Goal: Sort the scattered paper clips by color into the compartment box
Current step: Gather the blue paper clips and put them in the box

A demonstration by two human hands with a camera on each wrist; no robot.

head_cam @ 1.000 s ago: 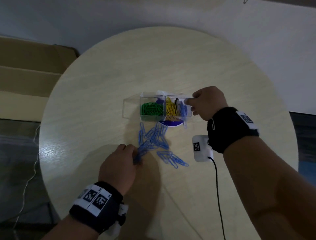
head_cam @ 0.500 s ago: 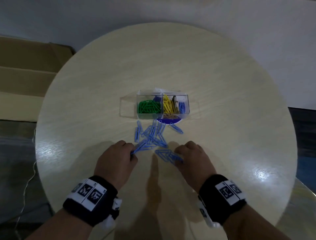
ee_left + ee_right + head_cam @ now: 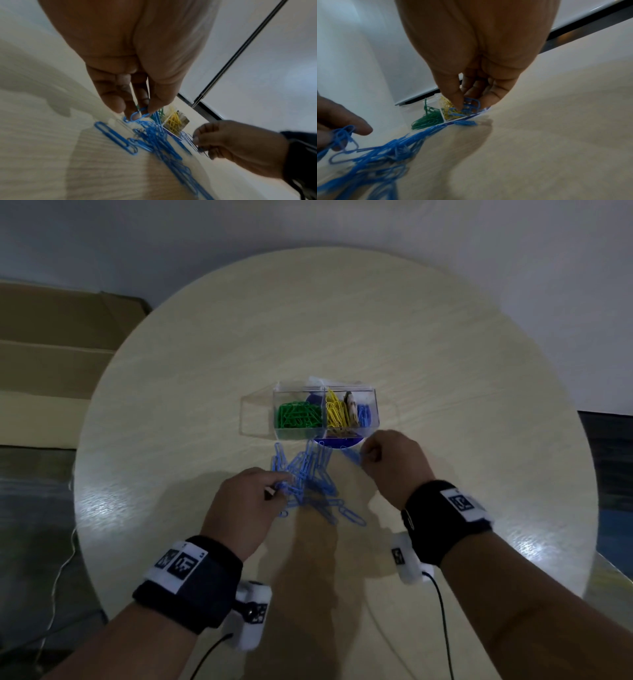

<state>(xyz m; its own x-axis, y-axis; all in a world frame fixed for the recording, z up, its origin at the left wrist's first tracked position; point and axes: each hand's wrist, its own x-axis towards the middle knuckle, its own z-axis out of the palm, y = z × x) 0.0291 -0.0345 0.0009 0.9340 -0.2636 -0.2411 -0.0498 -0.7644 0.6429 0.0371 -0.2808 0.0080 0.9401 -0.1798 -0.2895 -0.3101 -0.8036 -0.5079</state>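
A clear compartment box (image 3: 375,409) stands mid-table with green clips (image 3: 297,415) in its left cell, yellow clips (image 3: 335,412) in the middle and a few blue ones (image 3: 364,415) at the right. A heap of blue paper clips (image 3: 313,474) lies just in front of it. My left hand (image 3: 274,489) pinches blue clips (image 3: 137,115) at the heap's left side. My right hand (image 3: 364,457) pinches blue clips (image 3: 469,104) close to the box's front right corner.
The round pale wooden table (image 3: 205,354) has bare surface all around the box. Cardboard boxes (image 3: 51,354) stand off the table to the left. A white wall rises behind. Cables hang from both wrist cameras over the near table edge.
My right hand went from the box down to the heap's right side, then rose toward the box holding blue clips. My left hand stayed at the heap's left side, gripping clips.
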